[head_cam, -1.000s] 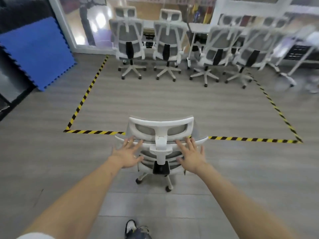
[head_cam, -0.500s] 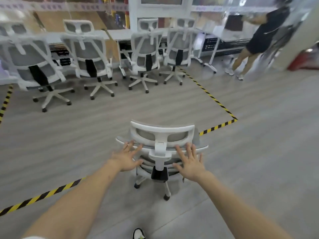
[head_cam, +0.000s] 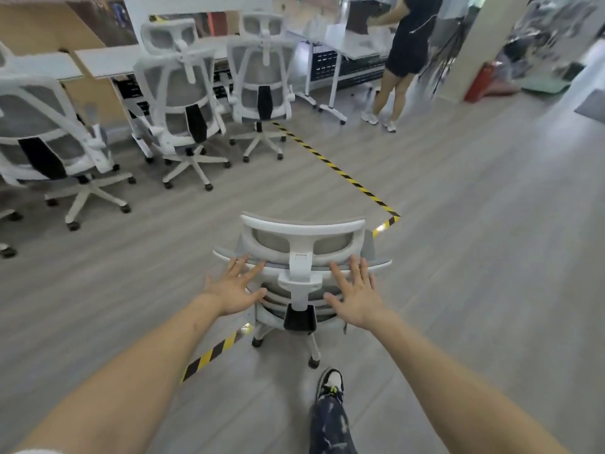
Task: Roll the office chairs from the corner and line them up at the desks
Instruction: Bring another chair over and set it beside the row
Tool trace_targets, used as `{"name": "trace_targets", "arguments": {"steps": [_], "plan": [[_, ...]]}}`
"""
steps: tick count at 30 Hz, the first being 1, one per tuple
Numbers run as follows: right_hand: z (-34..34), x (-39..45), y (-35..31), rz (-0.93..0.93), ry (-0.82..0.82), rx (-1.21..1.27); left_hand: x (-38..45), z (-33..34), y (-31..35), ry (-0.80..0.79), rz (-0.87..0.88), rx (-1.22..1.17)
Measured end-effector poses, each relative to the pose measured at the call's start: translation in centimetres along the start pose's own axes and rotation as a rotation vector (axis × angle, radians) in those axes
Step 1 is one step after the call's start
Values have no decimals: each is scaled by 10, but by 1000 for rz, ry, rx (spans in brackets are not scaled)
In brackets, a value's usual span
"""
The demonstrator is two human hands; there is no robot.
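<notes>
Office chair: white frame, grey mesh, on the floor right of the striped floor tape, well short of the table. Left hand and right hand flat, fingers spread, pressing its backrest. Advice: push evenly, low, steering left toward the parked chairs.

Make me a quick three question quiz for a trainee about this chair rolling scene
1. True or false: both hands press flat on the back of the chair.
2. Which crosses the floor under that chair: A) striped tape, B) a blue mat?
3. What stands by the desk at far right?

Key: 1 true, left hand and right hand, fingers straight; 2 A, the tape; 3 a person.
</notes>
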State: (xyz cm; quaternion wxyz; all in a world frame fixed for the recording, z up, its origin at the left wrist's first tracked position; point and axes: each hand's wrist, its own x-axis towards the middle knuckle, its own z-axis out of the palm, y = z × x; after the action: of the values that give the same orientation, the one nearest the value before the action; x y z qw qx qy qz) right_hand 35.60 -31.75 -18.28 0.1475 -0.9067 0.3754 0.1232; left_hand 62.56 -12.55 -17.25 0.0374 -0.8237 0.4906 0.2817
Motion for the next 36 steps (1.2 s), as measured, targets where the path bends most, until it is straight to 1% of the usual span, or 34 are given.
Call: {"name": "trace_targets", "arguments": {"steps": [4, 9, 12, 16, 23, 29, 31, 36], "plan": [[-42, 84, 41, -8, -10, -27, 81, -41, 24, 26, -31, -30], [-106, 196, 87, -33, -92, -36, 186, -105, 58, 9, -76, -49], [-138, 262, 109, -40, -137, -41, 244, -141, 65, -19, -82, -50], [-174, 349, 132, -38, -170, -70, 318, -182, 67, -15, -85, -51], [-235, 506, 160, -32, -149, -54, 462, -265, 62, 12, -62, -110], [-292, 619, 160, 63, -191, -62, 579, -337, 55, 8, -51, -66], [-308, 657, 162, 65, -214, -53, 611, -363, 55, -3, -60, -37], [-336, 739, 176, 57, -221, -40, 674, -408, 56, -12, -84, -80]]}}
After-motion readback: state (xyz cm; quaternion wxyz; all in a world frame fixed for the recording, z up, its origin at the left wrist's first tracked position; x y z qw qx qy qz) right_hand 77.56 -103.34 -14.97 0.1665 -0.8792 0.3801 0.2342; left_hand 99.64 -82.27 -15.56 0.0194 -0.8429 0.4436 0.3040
